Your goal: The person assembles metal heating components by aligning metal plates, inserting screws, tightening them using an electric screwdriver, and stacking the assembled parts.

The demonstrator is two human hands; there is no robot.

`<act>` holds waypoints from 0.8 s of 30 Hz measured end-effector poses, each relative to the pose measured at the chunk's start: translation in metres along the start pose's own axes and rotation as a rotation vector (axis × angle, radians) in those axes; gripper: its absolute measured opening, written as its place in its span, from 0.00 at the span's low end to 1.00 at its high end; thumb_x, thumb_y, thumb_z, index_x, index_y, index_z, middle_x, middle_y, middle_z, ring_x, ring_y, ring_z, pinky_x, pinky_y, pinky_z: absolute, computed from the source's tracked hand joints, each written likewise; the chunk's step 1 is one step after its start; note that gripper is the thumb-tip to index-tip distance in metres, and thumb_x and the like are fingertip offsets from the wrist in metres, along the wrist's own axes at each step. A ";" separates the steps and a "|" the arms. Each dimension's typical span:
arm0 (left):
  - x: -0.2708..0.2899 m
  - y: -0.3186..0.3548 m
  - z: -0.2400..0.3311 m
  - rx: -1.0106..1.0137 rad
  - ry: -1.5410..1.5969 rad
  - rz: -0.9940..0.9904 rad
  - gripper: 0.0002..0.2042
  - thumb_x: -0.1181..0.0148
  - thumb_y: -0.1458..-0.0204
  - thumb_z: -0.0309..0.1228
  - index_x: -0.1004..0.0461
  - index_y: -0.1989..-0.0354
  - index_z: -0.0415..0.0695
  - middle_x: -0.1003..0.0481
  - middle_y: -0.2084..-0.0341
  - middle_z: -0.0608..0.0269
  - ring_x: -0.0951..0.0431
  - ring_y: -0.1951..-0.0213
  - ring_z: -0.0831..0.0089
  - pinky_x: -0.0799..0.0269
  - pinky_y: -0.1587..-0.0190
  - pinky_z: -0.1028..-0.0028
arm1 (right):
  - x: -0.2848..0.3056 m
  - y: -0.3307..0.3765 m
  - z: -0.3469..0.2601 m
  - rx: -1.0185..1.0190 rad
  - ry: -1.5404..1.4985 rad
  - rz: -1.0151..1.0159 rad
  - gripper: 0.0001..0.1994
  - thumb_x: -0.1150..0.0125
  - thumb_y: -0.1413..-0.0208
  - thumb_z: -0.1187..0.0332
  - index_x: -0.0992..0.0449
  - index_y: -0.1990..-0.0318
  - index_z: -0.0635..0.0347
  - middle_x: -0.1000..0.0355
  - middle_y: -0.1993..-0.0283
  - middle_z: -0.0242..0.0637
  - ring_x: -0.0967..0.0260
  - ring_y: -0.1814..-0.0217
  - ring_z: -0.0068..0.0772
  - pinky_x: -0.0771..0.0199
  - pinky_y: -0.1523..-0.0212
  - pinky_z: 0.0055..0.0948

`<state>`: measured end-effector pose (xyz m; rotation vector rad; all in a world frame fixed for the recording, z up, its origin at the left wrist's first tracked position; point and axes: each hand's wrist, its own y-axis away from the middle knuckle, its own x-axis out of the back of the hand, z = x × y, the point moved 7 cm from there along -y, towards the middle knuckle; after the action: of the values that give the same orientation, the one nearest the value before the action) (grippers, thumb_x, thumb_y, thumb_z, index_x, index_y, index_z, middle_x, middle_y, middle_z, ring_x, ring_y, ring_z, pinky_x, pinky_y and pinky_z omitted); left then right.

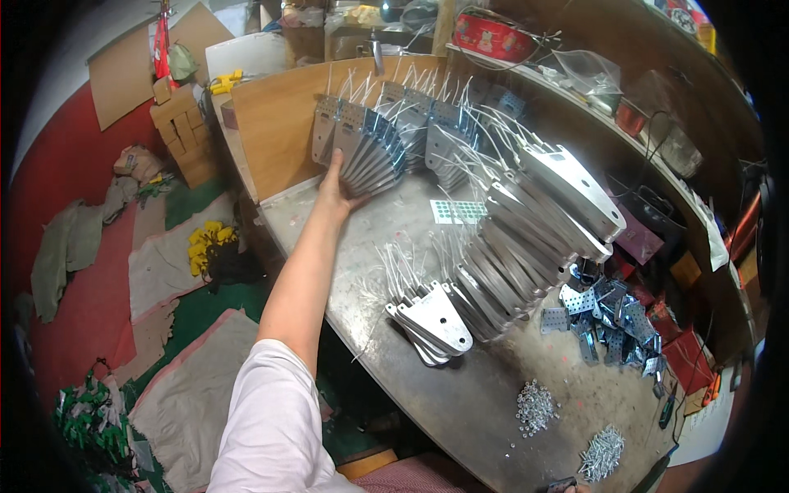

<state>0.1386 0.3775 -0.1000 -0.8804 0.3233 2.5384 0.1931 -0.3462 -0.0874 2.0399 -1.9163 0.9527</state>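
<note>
My left hand (331, 195) reaches to the far left of the table. One finger lies up along the front of a fanned row of grey metal plates (363, 156), and the thumb rests against their lower edges. These plates have perforated, bluish brackets at the top and white wires. Of my right hand, only a sliver of fingertips (580, 489) shows at the bottom edge, beside a small dark metal piece (561, 485); its grip is hidden. A long stack of triangular metal plates with wires (509, 255) leans across the table, with a smaller pile (440, 320) before it.
Loose perforated brackets (612, 316) are heaped at the right. Nuts (536, 408) and screws (602, 453) lie in piles near the front. A sheet of green stickers (459, 212) sits mid-table. A wooden board (275, 131) borders the far left; a shelf (567, 90) runs behind.
</note>
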 end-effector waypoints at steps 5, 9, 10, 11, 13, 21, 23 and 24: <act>0.011 -0.007 0.011 -0.050 0.050 -0.024 0.43 0.35 0.59 0.58 0.42 0.39 0.46 0.39 0.42 0.51 0.39 0.40 0.53 0.42 0.43 0.42 | -0.001 0.003 0.010 -0.047 -0.050 -0.021 0.10 0.41 0.44 0.67 0.25 0.67 0.68 0.28 0.73 0.37 0.36 0.69 0.27 0.33 0.65 0.29; 0.010 -0.004 0.019 -0.054 0.072 0.056 0.42 0.33 0.58 0.54 0.43 0.39 0.42 0.40 0.42 0.47 0.38 0.42 0.52 0.40 0.42 0.45 | 0.002 0.002 0.006 -0.009 -0.033 0.003 0.11 0.41 0.44 0.66 0.26 0.68 0.68 0.29 0.73 0.36 0.36 0.70 0.27 0.33 0.65 0.29; 0.011 -0.001 0.022 -0.050 0.068 0.056 0.42 0.33 0.58 0.54 0.43 0.39 0.42 0.40 0.42 0.47 0.38 0.42 0.52 0.40 0.42 0.45 | 0.002 0.002 0.005 -0.010 -0.037 -0.005 0.11 0.41 0.44 0.65 0.26 0.69 0.68 0.29 0.74 0.36 0.37 0.71 0.27 0.33 0.66 0.29; 0.012 0.002 0.027 -0.061 0.087 0.056 0.43 0.34 0.57 0.53 0.44 0.38 0.40 0.42 0.42 0.46 0.39 0.41 0.52 0.39 0.42 0.46 | 0.002 0.002 0.004 -0.016 -0.035 -0.006 0.11 0.41 0.44 0.65 0.26 0.69 0.68 0.29 0.74 0.36 0.37 0.71 0.27 0.33 0.66 0.29; 0.010 0.010 0.037 -0.081 0.113 0.070 0.44 0.34 0.56 0.51 0.48 0.37 0.37 0.48 0.39 0.43 0.42 0.40 0.50 0.40 0.40 0.50 | 0.002 0.002 0.002 -0.004 -0.037 0.013 0.12 0.41 0.44 0.65 0.26 0.70 0.68 0.29 0.74 0.35 0.37 0.71 0.27 0.33 0.66 0.29; 0.006 0.052 0.040 -0.434 -0.203 0.298 0.23 0.40 0.49 0.35 0.35 0.48 0.37 0.32 0.52 0.49 0.32 0.46 0.55 0.34 0.46 0.58 | 0.002 0.002 0.005 -0.037 -0.104 0.035 0.10 0.41 0.44 0.67 0.26 0.70 0.67 0.29 0.74 0.34 0.36 0.70 0.26 0.33 0.65 0.27; 0.001 0.058 0.047 -0.815 -0.593 0.337 0.11 0.41 0.52 0.27 0.27 0.60 0.39 0.24 0.66 0.56 0.22 0.62 0.63 0.30 0.56 0.68 | -0.001 0.004 0.009 -0.036 -0.128 0.012 0.10 0.41 0.44 0.67 0.26 0.69 0.67 0.28 0.73 0.34 0.36 0.70 0.25 0.33 0.65 0.27; -0.018 0.051 0.034 -0.875 -0.774 0.185 0.09 0.41 0.53 0.28 0.24 0.63 0.39 0.22 0.66 0.54 0.21 0.64 0.63 0.29 0.58 0.69 | -0.002 0.005 0.014 -0.050 -0.159 -0.009 0.10 0.42 0.43 0.67 0.26 0.69 0.67 0.28 0.73 0.34 0.35 0.70 0.25 0.33 0.65 0.27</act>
<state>0.1093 0.3393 -0.0580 -0.0270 -1.0358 2.9423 0.1931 -0.3524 -0.1010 2.1521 -1.9840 0.7538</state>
